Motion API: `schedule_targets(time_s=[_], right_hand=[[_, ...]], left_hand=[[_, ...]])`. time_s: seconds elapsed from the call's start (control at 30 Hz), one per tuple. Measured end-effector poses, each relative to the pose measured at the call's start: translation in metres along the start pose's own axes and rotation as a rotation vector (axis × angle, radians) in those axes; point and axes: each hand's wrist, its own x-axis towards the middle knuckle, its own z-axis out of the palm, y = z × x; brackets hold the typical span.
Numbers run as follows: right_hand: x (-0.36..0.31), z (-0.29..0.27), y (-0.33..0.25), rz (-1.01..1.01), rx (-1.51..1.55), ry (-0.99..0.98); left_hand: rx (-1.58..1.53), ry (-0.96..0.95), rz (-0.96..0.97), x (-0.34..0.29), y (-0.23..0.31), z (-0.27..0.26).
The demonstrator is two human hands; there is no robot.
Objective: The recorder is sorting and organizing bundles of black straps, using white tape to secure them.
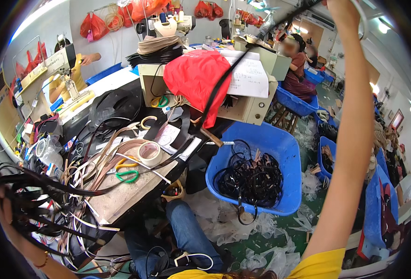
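My left hand [4,207], dim at the left rim, is closed around a bundle of black straps [42,200]. One long black strap [219,88] runs from that bundle across the worktable, then up past a red plastic bag [193,76] to the top edge. There my raised right hand [344,14] is closed at the strap's upper end, its fingertips partly cut off by the frame. Under the strap lie a roll of tape [149,153], green-handled scissors [127,176] and loose tan strips [93,169] on a worn board [117,200].
Right of the table stands a blue tub [287,186] with tangled black straps [252,179]. Clear plastic scraps litter the green floor. A sewing machine [61,63] and a co-worker's hand [91,58] are at left. More blue tubs and seated people are at the right back.
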Motion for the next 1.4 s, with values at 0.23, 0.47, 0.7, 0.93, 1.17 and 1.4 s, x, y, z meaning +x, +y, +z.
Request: schedule_targets(time_s=[0.23, 0.47, 0.7, 0.93, 1.17, 1.4], right_hand=[[-0.125, -0.113, -0.082, -0.005, -0.206, -0.214], [-0.185, -0.338, -0.022, 0.595, -0.583, -0.724], [-0.333, -0.392, 0.021, 0.965, -0.492, -1.762], [-0.353, -0.29, -0.093, 1.065, 0.32, -1.057], [-0.396, -0.183, -0.194, 1.441, 1.343, -1.028], [-0.485, -0.154, -0.222, 1.149, 0.85, -1.458]], left_hand=[[-0.07, 0.053, -0.239, -0.056, -0.066, 0.093], [0.392, -1.028, -0.85, -0.082, -0.054, 0.236], [0.36, -1.554, 0.408, -0.212, -0.216, 0.309], [0.677, -1.43, 0.195, -0.205, -0.239, 0.316], [0.396, -1.189, 0.127, -0.161, -0.224, 0.241], [0.715, -1.295, -0.705, -0.148, -0.276, 0.047]])
